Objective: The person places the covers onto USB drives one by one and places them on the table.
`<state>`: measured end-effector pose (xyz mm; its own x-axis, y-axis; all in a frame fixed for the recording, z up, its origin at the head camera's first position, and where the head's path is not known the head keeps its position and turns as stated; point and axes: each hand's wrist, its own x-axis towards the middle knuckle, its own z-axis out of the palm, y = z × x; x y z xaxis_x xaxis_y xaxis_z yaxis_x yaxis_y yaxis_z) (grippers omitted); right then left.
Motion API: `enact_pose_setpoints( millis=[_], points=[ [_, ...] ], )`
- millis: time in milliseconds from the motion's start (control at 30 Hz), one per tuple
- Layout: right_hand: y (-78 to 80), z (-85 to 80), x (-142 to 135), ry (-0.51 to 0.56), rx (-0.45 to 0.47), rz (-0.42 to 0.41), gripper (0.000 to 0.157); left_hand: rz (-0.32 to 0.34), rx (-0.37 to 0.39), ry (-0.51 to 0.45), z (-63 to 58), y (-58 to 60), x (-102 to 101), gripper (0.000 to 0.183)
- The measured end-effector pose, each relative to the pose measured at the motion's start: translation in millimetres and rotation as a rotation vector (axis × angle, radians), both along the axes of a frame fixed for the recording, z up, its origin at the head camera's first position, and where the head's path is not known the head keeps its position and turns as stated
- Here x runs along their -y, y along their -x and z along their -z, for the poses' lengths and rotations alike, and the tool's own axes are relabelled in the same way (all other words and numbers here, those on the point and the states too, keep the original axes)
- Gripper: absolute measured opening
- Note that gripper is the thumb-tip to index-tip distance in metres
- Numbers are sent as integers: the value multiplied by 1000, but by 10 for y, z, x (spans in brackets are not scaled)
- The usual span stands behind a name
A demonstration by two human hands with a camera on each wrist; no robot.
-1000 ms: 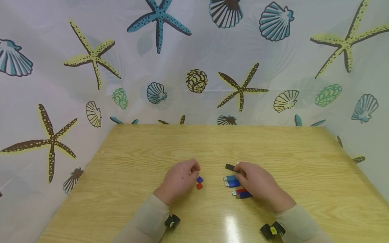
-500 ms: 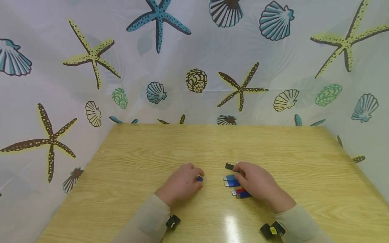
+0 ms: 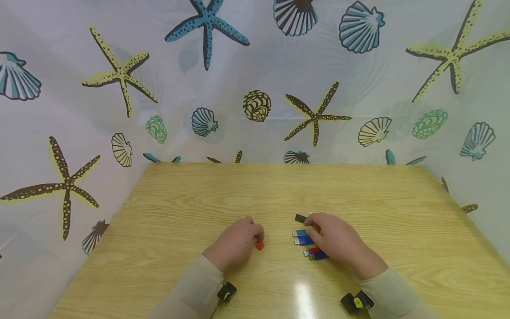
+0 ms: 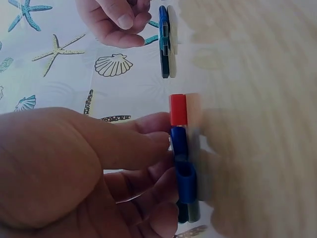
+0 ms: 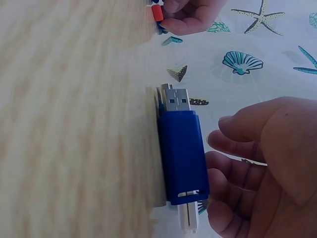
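Observation:
My left hand [image 3: 235, 243] is low over a row of small USB stick caps, its thumb and forefinger pinching a blue cap [image 4: 179, 144]. A red cap [image 3: 260, 245] sits beside the fingertips; in the left wrist view another blue cap [image 4: 186, 184] stands by the lower fingers. On the right, my right hand [image 3: 338, 239] rests with loosely curled fingers beside several USB sticks, holding none of them. A black stick [image 3: 300, 218] lies at its fingertips, with blue sticks [image 3: 303, 240] and a red one [image 3: 314, 251] partly under the hand. A blue stick [image 5: 183, 156] is closest in the right wrist view.
The sticks and caps lie on a wood-grain table [image 3: 179, 195]. A cloth [image 3: 231, 88] printed with starfish and shells rises behind it and along both sides. Each sleeve carries a black wrist camera [image 3: 227, 292]. A white thing [image 5: 188, 218] shows behind the blue stick.
My left hand reached forward with fingers spread around the blue cap, then drew them together on it, hiding it in the head view. The right hand has stayed in place.

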<state>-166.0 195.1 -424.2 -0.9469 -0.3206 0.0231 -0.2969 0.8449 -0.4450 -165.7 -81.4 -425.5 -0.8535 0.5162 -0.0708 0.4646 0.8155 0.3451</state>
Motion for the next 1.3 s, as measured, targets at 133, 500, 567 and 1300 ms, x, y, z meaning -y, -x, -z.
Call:
enact_pose_setpoints(
  millis=[133,500,567,1300],
  points=[
    [-3,2,2,3,4,-3,14,-7,-13,13,11,-3,14,10],
    [-13,-21,-9,22,22,-42,7,-57,-2,56,-15,6,-22,8],
    [-17,-25,-11,20,21,-63,5,-77,7,59,-21,12,-39,7],
    [-66,-146,-136,-37,65,-265,20,-150,-62,-138,-36,31,-102,8]
  ],
)
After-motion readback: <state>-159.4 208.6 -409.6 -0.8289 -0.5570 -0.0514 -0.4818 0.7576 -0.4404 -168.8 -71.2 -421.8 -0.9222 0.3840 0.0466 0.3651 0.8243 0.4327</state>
